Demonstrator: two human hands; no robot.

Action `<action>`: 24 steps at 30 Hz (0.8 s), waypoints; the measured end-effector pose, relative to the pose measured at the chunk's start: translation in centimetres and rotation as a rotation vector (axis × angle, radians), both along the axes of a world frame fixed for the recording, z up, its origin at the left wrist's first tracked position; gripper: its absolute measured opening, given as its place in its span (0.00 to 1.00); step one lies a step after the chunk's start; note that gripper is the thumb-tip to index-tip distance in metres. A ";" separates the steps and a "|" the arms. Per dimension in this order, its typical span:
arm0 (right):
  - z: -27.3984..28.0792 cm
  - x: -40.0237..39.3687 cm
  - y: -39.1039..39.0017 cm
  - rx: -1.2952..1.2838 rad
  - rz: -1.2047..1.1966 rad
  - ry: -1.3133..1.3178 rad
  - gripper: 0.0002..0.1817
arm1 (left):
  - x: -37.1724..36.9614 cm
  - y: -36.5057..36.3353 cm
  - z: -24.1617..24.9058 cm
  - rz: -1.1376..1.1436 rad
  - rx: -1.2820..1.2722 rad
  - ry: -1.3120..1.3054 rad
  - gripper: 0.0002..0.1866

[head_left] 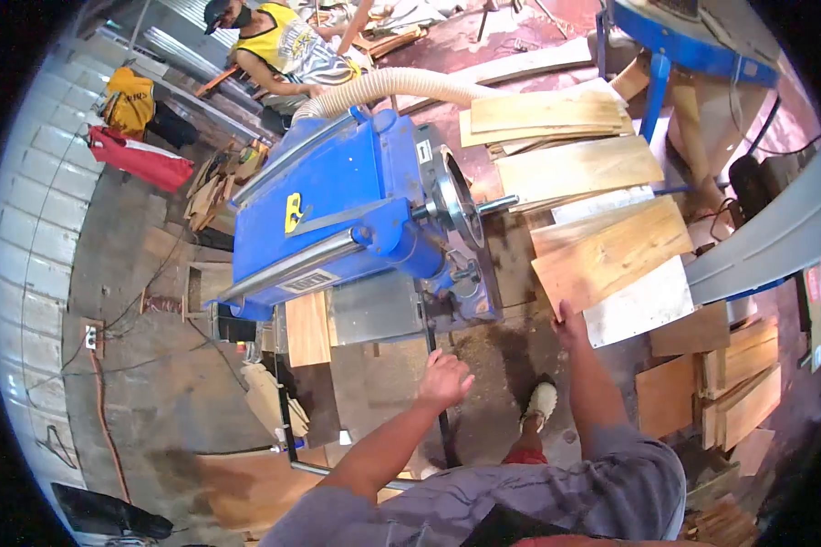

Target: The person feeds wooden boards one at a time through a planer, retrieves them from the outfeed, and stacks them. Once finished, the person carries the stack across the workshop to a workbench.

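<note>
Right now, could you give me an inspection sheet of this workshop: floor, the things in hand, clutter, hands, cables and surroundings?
Surface: concrete floor, dusty, with sawdust by the machine.
Job's things: wooden board atop a stack of boards; blue machine with a board at its table.
Clutter: loose board offcuts at the right; scraps beyond the machine.
Hands: right hand grips the wooden board's near edge; left hand closed in a fist, holding nothing that shows.
Cables: orange cord on the floor from an outlet box; pale dust hose on the machine.
Surroundings: another person beyond the machine; corrugated wall on the left.
</note>
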State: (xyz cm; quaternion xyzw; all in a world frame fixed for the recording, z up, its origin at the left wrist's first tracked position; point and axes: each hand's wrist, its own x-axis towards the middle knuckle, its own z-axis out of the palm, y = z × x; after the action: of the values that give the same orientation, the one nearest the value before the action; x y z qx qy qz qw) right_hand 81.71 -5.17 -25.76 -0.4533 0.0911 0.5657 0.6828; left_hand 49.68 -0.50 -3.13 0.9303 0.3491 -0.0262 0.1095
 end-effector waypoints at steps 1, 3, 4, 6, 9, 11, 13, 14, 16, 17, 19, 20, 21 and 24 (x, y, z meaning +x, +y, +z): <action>0.0 0.5 -2.0 0.109 0.045 -0.006 0.12 | 0.2 0.1 0.5 0.004 -0.028 0.007 0.10; 1.8 0.9 -5.4 0.216 0.094 -0.038 0.12 | 0.3 0.0 0.9 0.004 -0.022 0.030 0.11; 4.3 0.7 -7.1 0.107 0.062 -0.025 0.12 | 0.4 0.0 1.0 0.002 -0.019 0.074 0.13; 9.6 -0.1 -11.5 0.100 0.055 0.003 0.16 | -0.1 0.0 0.9 -0.036 0.003 -0.039 0.13; 16.0 -2.8 -16.7 0.167 0.091 -0.038 0.19 | -0.2 0.0 0.5 -0.026 -0.005 -0.093 0.13; 17.7 -5.5 -20.3 0.152 0.118 -0.008 0.19 | 0.1 0.1 1.4 -0.022 -0.045 -0.118 0.14; 19.1 -8.6 -23.4 0.107 0.162 -0.133 0.20 | -0.2 0.0 2.0 0.000 -0.069 -0.136 0.17; 19.8 -10.7 -25.4 0.061 0.212 -0.231 0.21 | -0.3 0.1 2.2 -0.019 -0.103 -0.109 0.17; 22.0 -13.6 -28.5 -0.004 0.358 -0.488 0.25 | -0.7 0.6 0.8 -0.042 -0.171 -0.257 0.17; 21.8 -15.2 -30.3 -0.040 0.397 -0.576 0.26 | -1.1 0.6 -0.7 -0.047 -0.214 -0.420 0.18; 29.4 -20.3 -31.3 -0.171 0.437 -0.598 0.28 | -0.1 0.5 -1.0 -0.032 -0.802 -0.491 0.24; 28.3 -21.5 -32.6 -0.193 0.456 -0.656 0.29 | -0.4 -2.2 1.1 0.091 -1.234 -0.614 0.27; 31.3 -23.5 -32.9 -0.222 0.532 -0.688 0.30 | -1.6 -4.7 3.7 -0.013 -1.374 -0.719 0.28; 32.3 -27.8 -33.9 -0.139 0.612 -0.702 0.30 | -5.4 -10.3 8.1 0.060 -1.558 -0.915 0.24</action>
State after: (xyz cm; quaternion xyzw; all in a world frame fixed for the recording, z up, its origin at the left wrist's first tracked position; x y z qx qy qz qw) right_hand 53.87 -39.08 6.53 -0.6680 -0.2453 0.5459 0.4422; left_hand 44.31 -10.81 4.99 0.5025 0.1791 0.1202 0.8373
